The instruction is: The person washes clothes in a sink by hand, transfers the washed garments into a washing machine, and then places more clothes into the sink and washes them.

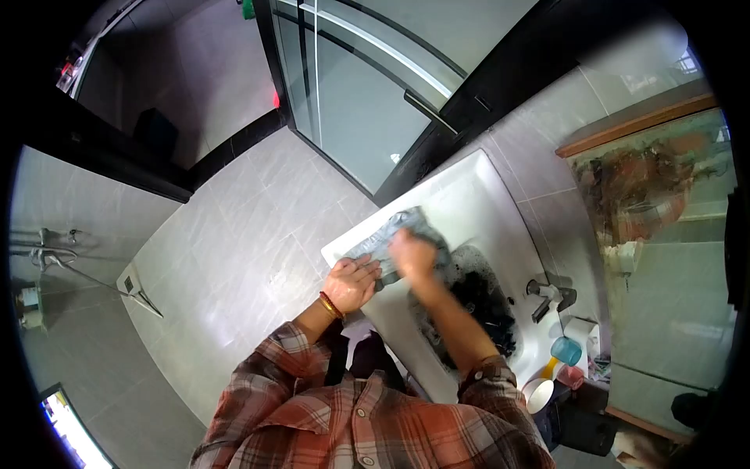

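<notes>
A wet grey cloth, probably a garment, lies bunched on the near left ledge of the white sink. My left hand rests on the cloth's left end, with its fingers stretched out flat over the edge. Curled into a fist, my right hand presses on the middle of the cloth. Motion smears it, and whatever may be inside its fingers is hidden. Dark fabric soaks in foamy water in the basin, under my right forearm.
A metal tap stands at the basin's right side. Near it are a blue cup, a pink cup and a white cup. A mirror hangs on the right wall. Beyond the sink is a glass door.
</notes>
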Demonstrator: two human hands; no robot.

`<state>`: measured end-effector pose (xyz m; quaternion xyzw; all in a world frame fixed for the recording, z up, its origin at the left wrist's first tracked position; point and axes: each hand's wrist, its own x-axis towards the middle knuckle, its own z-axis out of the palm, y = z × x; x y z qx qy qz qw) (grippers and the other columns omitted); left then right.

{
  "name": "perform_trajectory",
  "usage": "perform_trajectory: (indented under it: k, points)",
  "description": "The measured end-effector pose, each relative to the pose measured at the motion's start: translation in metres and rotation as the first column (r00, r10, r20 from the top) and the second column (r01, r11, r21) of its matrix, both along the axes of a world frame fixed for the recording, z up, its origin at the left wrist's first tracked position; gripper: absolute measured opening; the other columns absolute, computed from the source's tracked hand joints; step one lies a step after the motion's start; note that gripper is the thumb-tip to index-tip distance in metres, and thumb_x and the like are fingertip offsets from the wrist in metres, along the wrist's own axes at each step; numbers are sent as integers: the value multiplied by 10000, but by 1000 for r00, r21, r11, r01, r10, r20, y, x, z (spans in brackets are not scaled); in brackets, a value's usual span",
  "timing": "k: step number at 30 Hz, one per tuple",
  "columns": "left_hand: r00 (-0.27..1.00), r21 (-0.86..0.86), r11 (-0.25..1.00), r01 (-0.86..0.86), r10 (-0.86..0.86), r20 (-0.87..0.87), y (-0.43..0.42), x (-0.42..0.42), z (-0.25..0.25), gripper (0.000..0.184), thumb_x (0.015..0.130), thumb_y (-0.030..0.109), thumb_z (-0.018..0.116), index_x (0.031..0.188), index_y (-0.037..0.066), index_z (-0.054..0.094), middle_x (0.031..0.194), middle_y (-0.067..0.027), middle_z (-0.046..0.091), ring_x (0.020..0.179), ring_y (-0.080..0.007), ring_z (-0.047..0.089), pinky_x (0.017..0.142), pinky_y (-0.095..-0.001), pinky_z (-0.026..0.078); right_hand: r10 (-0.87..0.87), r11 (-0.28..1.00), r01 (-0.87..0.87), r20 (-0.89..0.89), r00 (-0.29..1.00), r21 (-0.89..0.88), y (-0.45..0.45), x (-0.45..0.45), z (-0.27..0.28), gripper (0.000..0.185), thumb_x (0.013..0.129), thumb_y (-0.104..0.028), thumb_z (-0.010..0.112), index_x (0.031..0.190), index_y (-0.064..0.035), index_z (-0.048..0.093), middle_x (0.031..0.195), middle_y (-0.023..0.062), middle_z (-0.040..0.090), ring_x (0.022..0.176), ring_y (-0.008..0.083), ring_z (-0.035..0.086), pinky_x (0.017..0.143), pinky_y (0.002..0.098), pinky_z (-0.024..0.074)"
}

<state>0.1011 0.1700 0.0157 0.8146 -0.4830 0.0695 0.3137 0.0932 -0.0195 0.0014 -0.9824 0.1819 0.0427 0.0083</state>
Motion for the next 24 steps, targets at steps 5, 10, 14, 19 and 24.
perform_trajectory:
  k: [5, 10, 14, 19, 24]
  points:
    - [1000, -20, 1000, -1, 1, 16, -2, -2, 4, 224, 702, 142, 595, 915, 89, 642, 1005, -18, 621, 1014, -174, 554, 814, -312, 400, 14, 992, 10, 192, 981, -124, -43, 0, -14, 214, 792, -327, 545, 766, -117, 513, 518, 72, 561, 443, 257, 559, 451, 404, 446]
    - [951, 216, 970, -112, 168, -259, -12, -4, 28, 672, 695, 351, 660, 1247, 64, 407, 1049, -110, 558, 985, -251, 520, 829, -356, 377, -358, 809, 145, 282, 890, 570, -63, -4, 22, 236, 832, -287, 503, 912, -69, 546, 775, 153, 597, 746, 260, 585, 671, 381, 443]
    - [982, 188, 965, -182, 188, -11, -41, 7, 48, 909, 609, 451, 712, 1313, 42, 309, 1189, -150, 431, 1104, -307, 401, 971, -452, 265, -703, -23, -131, 77, 707, 991, -48, -54, 86, 273, 844, -234, 485, 972, -1, 549, 932, 90, 581, 884, 201, 550, 790, 330, 421]
    - [972, 148, 983, 105, -70, -226, -65, 8, 15, 456, 714, 208, 668, 1126, 83, 516, 1017, -104, 587, 1014, -240, 528, 943, -384, 360, -813, -328, -487, 20, 581, 809, -63, -108, 114, 248, 854, -197, 470, 1000, -12, 546, 967, 74, 582, 917, 207, 550, 816, 346, 424]
    - [-201, -537, 826, -171, -563, -802, -94, 1, 34, 550, 727, 1, 607, 1229, 95, 401, 1092, -88, 514, 981, -189, 540, 862, -327, 462, -824, -549, -608, -249, 509, 574, -71, -170, 77, 395, 906, -322, 432, 1178, -39, 466, 1193, 90, 510, 1099, 259, 468, 936, 412, 354]
